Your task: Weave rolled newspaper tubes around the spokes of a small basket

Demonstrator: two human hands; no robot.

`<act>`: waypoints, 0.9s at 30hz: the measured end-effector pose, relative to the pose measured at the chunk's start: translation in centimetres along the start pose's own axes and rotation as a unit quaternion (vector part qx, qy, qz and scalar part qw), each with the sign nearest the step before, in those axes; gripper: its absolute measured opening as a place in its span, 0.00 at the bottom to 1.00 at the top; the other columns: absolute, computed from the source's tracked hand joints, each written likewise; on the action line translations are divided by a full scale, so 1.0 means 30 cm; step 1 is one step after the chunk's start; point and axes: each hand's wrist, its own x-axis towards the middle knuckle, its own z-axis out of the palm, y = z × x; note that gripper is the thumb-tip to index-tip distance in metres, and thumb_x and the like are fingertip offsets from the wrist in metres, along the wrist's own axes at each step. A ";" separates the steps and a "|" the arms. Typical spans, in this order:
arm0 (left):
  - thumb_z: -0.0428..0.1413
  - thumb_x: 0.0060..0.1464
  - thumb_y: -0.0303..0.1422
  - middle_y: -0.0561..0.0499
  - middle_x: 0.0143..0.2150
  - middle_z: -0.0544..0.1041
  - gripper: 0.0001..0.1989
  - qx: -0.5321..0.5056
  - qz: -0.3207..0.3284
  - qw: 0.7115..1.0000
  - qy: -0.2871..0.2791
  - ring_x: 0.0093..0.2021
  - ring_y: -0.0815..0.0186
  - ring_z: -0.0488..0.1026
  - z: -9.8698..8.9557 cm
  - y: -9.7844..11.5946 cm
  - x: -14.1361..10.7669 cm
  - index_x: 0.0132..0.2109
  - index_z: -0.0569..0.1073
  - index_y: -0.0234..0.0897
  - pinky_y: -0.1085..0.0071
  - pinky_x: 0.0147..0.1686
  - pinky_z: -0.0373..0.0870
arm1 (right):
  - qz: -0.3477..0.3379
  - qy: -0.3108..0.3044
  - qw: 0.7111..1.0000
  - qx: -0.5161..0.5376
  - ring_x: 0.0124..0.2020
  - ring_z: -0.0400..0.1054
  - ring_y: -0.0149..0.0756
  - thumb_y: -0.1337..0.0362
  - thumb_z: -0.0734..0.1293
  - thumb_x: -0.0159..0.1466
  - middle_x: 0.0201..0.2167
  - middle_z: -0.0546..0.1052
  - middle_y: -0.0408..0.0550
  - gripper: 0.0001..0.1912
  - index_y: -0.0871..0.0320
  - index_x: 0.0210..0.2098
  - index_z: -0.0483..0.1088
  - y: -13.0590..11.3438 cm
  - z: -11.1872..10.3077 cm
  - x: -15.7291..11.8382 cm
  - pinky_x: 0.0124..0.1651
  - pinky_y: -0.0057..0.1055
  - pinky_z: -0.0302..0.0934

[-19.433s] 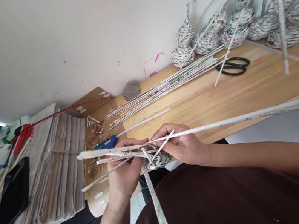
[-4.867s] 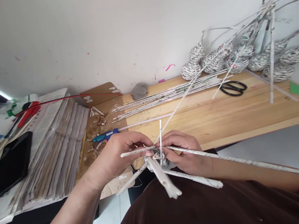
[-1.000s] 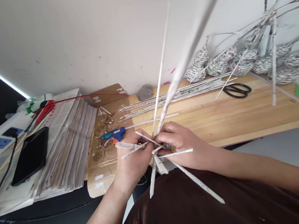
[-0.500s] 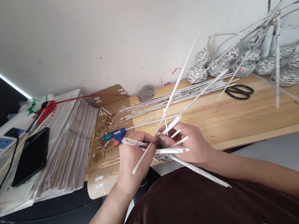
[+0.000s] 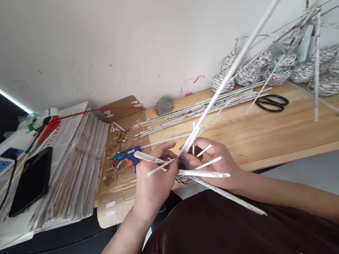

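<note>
A small woven paper piece (image 5: 184,179) with several rolled-paper sticks poking out sits between my hands, over the table's front edge. My left hand (image 5: 156,174) pinches a paper stick at the opening of the piece with thumb and forefinger. From the right, my right hand (image 5: 216,162) is wrapped round the piece, its thumb at the rim. One long white paper stick (image 5: 229,74) rises from between the hands toward the upper right. A thinner stick (image 5: 233,197) points down over the dark brown clothing. The underside of the piece is mostly hidden.
A blue glue gun (image 5: 128,154) lies left of my hands, near a phone (image 5: 31,180) and stacked newspaper (image 5: 72,169). Behind are loose paper sticks (image 5: 168,118) and a grey lump (image 5: 163,105). To the right are black scissors (image 5: 271,103) and woven gourd shapes (image 5: 277,72).
The long white stick now reaches much farther to the upper right, closer to the camera. The short sticks at the piece have shifted slightly, while both hands keep nearly the same place.
</note>
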 end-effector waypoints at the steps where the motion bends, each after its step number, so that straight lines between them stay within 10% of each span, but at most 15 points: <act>1: 0.60 0.54 0.28 0.52 0.34 0.83 0.10 0.011 0.007 1.000 -0.005 0.32 0.65 0.80 -0.001 0.003 0.003 0.44 0.81 0.40 0.72 0.32 0.75 | 0.011 0.004 1.000 0.015 0.32 0.73 0.36 0.62 0.69 0.65 0.33 0.79 0.46 0.05 0.55 0.40 0.75 0.004 0.003 -0.002 0.34 0.30 0.67; 15: 0.59 0.54 0.24 0.52 0.36 0.83 0.09 0.020 0.065 0.998 0.016 0.39 0.64 0.80 0.014 -0.013 -0.007 0.36 0.82 0.41 0.70 0.42 0.76 | 0.168 0.052 0.924 0.341 0.25 0.69 0.31 0.52 0.75 0.59 0.27 0.76 0.42 0.14 0.55 0.34 0.72 0.080 0.048 0.023 0.27 0.28 0.64; 27: 0.62 0.59 0.26 0.51 0.38 0.83 0.05 0.007 0.160 0.987 -0.002 0.40 0.64 0.79 0.009 -0.041 -0.007 0.39 0.81 0.41 0.67 0.45 0.74 | 0.176 0.026 0.922 0.344 0.28 0.69 0.31 0.52 0.77 0.56 0.26 0.76 0.41 0.17 0.56 0.29 0.70 0.000 0.011 0.008 0.33 0.30 0.63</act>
